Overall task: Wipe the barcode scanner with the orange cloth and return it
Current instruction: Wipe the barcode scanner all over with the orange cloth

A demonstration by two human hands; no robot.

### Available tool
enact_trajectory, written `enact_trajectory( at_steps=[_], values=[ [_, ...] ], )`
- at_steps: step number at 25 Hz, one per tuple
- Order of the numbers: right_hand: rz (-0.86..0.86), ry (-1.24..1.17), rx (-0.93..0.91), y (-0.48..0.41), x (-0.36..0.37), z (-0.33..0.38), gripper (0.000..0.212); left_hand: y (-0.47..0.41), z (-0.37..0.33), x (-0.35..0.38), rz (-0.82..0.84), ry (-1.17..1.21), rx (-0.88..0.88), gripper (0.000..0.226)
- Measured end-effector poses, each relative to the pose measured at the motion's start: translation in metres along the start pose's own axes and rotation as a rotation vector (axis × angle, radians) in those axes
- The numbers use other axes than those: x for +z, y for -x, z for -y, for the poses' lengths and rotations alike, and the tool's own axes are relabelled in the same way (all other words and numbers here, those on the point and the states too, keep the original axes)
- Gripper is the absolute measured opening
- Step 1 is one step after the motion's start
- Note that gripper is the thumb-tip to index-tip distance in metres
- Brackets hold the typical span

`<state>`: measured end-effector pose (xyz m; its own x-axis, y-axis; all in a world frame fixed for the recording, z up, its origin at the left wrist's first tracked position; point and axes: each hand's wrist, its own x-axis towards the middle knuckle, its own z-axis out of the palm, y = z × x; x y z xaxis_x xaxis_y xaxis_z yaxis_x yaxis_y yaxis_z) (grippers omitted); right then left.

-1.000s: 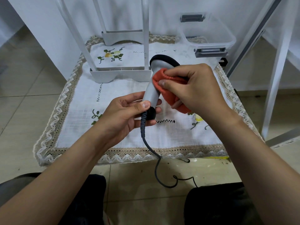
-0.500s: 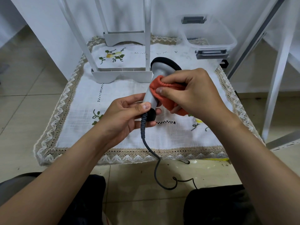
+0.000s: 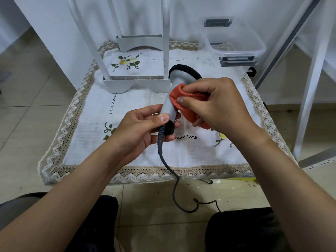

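Observation:
A grey barcode scanner (image 3: 172, 93) with a black-rimmed head is held upright above the low table. My left hand (image 3: 143, 130) grips the bottom of its handle, where the dark cable (image 3: 163, 160) leaves and hangs to the floor. My right hand (image 3: 216, 104) holds a bunched orange cloth (image 3: 187, 104) pressed against the right side of the handle, thumb on the cloth. The far side of the scanner head is hidden.
A low table with a white embroidered, lace-edged tablecloth (image 3: 91, 135) lies under my hands. A white plastic rack (image 3: 138, 82) stands at the back left, a clear plastic bin (image 3: 234, 42) at the back right. White metal legs (image 3: 309, 91) rise at the right. My knees are at the bottom.
My right hand with the orange cloth has slid a little down the scanner's handle toward my left hand. My left hand keeps the same hold.

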<state>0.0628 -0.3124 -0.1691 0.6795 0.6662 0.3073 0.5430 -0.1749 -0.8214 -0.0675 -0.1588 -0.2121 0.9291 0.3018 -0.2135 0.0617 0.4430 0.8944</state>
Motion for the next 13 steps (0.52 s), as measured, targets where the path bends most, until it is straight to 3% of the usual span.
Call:
enact_trajectory(
  at_steps=[13],
  values=[
    [0.170, -0.057, 0.054, 0.0042, 0.0025, 0.0061, 0.014, 0.0004, -0.0006, 0.0021, -0.046, 0.010, 0.004, 0.052]
  ],
)
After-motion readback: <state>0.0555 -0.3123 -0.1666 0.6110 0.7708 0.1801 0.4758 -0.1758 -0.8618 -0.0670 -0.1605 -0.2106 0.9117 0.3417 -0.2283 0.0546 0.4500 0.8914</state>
